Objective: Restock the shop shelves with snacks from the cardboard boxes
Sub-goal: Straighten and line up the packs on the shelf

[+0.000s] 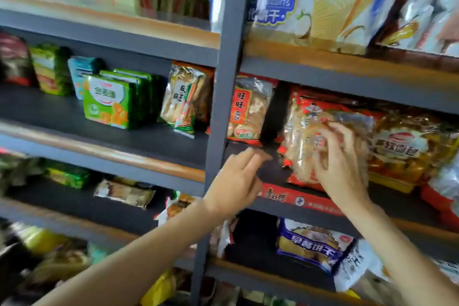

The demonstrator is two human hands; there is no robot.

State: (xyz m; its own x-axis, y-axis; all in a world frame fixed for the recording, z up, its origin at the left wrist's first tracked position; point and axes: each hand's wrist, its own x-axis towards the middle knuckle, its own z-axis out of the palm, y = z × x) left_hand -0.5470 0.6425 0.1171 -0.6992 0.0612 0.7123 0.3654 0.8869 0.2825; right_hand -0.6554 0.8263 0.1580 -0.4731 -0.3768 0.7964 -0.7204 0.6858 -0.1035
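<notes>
Grey shelves [347,74] crowd the whole frame with snacks. At centre right, the right hand [340,161] clasps a clear rice-cracker bag [301,141], standing it at the shelf's front lip. The left hand [236,181], fingers loosely spread and holding nothing, hovers just beside it. Let go too soon, I'd guess, and the bag tips forward off the edge.

Dark grey metal shelving unit [224,87] w/ wood-edged boards, evenly lit.
</notes>
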